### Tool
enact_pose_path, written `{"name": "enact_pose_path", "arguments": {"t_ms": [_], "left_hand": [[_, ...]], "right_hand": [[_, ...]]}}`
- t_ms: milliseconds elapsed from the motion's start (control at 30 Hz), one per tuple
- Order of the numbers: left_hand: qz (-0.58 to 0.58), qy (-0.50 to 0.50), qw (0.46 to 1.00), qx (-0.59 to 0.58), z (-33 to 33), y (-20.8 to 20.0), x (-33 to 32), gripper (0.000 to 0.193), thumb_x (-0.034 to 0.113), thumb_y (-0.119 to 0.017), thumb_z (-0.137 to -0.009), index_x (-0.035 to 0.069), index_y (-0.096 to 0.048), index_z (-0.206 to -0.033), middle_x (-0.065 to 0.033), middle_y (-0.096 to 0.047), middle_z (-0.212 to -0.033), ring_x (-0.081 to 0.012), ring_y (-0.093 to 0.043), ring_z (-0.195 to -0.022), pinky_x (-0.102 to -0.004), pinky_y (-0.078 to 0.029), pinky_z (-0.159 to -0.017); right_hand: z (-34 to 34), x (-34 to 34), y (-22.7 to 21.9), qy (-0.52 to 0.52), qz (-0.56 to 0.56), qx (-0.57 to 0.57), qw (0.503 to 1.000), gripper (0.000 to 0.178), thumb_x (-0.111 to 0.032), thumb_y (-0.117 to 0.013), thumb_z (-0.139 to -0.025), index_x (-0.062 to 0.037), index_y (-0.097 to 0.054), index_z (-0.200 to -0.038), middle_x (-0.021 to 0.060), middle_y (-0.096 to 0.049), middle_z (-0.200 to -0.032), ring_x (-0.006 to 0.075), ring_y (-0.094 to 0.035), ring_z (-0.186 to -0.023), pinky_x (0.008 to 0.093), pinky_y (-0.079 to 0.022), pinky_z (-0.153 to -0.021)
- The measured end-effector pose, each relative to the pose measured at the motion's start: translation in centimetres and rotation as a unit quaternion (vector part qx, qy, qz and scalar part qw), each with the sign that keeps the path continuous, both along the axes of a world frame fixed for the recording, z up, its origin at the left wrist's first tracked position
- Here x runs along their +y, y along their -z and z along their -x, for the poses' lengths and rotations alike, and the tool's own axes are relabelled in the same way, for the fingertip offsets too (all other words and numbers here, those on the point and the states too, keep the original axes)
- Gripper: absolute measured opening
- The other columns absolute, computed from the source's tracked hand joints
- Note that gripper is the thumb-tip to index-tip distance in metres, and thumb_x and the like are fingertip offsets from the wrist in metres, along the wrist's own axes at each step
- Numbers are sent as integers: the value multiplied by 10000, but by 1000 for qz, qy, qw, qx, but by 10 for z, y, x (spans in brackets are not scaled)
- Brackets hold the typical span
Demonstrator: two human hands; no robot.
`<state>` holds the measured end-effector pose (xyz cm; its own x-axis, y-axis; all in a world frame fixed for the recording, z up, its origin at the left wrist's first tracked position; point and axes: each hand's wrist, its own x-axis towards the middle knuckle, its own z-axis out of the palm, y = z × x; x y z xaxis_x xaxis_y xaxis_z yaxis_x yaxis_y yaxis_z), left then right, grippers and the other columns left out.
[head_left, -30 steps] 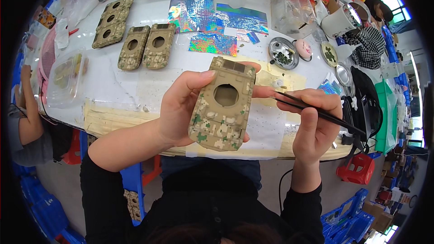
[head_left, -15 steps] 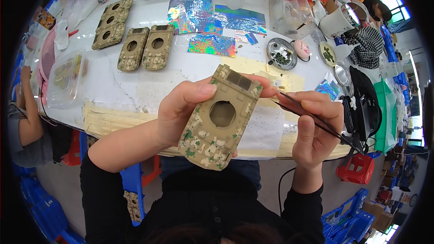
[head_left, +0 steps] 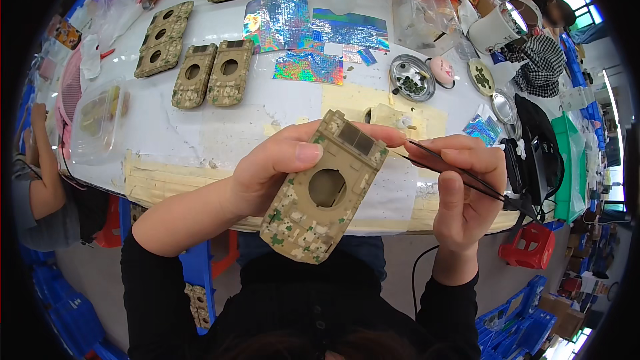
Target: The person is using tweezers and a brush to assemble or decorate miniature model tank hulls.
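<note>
My left hand (head_left: 263, 167) grips a toy tank hull (head_left: 293, 220) in tan and green pixel camouflage. The hull is tilted, with a round hole in its top and a dark grille at its far end. Thumb on the near side, the index finger reaches past the grille end. My right hand (head_left: 470, 190) pinches black tweezers (head_left: 427, 153), whose tips point left, close to that index fingertip. Whether anything tiny sits at the tips I cannot tell. Two similar hulls (head_left: 230, 83) lie side by side on the table, beyond my left hand.
More camouflage hulls (head_left: 160, 47) lie at the far left. Shiny holographic sheets (head_left: 277, 23) cover the middle back. To the right are a round metal dish (head_left: 413, 79) of dark green bits, a white mug (head_left: 493, 30) and a green tray (head_left: 569, 167). Another person's arm (head_left: 45, 167) shows at left.
The hull in my left hand has come slightly nearer to me. The tweezers stay close to the left index fingertip, and both hands keep their grip.
</note>
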<state>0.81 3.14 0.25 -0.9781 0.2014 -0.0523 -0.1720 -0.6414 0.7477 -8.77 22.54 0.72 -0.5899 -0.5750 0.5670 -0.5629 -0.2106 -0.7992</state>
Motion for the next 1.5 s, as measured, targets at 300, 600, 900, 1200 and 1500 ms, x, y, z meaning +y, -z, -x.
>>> {"name": "enact_pose_path", "arguments": {"t_ms": [300,600,900,1200,1500], "left_hand": [[13,43,999,-8,-1,-6,-3,886,457,-562,-691,-134,-322,-1306,-224,-512,-1171,-196,-627,-796,-275,-530,-618],[16,80,997,-7,-4,1,-10,825,455,-537,-703,-50,-374,-1336,-111,-542,-1119,-145,-547,-943,-260,-437,-807],[29,31,999,-18,-1,-7,-2,928,470,-562,-681,-190,-299,-1278,-248,-566,-1078,-164,-652,-596,-275,-571,-484],[32,22,999,-6,0,-3,-1,932,478,-554,-678,-189,-302,-1277,-263,-517,-1168,-164,-654,-599,-259,-561,-475],[5,2,1000,-7,1,-4,-2,865,488,-456,-733,-130,-291,-1316,-262,-353,-1361,-188,-659,-600,-262,-549,-476]], "right_hand": [[6,-1,-8,-13,12,-173,985,198,-166,-442,-954,32,-429,-957,186,-603,-868,252,-666,-780,321,-575,-670],[13,-3,-5,-14,5,-253,967,216,-172,-401,-974,26,-455,-907,196,-629,-817,264,-681,-740,286,-576,-615],[14,-3,-4,-13,8,-265,964,221,-181,-407,-974,20,-459,-900,198,-634,-812,258,-682,-734,276,-573,-608],[14,-5,-4,-9,8,-261,965,220,-186,-407,-975,15,-455,-900,200,-637,-815,254,-682,-729,275,-571,-613],[13,-7,-3,4,39,-234,971,215,-180,-403,-975,25,-439,-921,203,-626,-819,266,-679,-728,295,-579,-617]]}}
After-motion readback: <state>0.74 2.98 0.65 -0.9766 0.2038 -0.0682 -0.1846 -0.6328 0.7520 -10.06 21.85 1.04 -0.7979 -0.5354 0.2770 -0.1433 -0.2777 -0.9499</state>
